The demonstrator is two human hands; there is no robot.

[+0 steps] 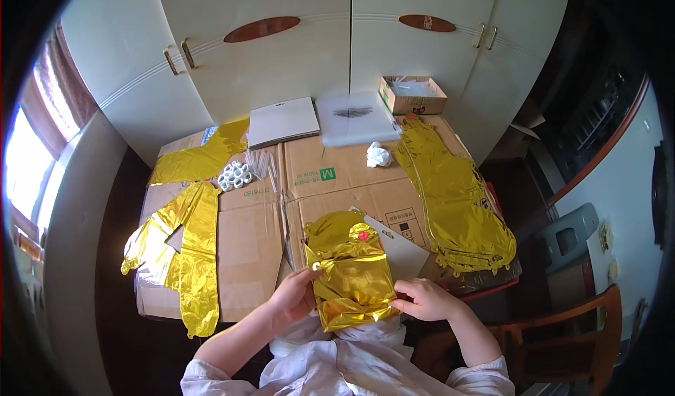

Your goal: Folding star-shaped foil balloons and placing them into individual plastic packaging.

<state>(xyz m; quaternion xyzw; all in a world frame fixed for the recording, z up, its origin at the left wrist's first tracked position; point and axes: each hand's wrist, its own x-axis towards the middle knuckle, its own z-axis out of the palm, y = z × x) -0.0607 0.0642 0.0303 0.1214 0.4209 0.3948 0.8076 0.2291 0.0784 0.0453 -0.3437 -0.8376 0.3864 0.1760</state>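
Note:
A shiny gold foil balloon [355,276], flat and folded into a rough rectangle, lies at the table's near edge, its lower part overhanging toward my lap. A red spot shows near its top right. My left hand [295,294] pinches its left edge beside a small white piece. At the lower right edge, the fingers of my right hand [425,300] are closed on the foil. Partly under the balloon, a white card [402,245] sticks out to the right. Fingertips are partly hidden by the foil.
Flattened cardboard [246,241] covers the table. More gold foil balloons lie left [198,255], far left [193,158] and right [457,199]. Farther back are white rolls [234,176], clear straws [264,165], crumpled tissue [378,155], white cards [285,120], plastic bags [351,125] and a carton [418,104].

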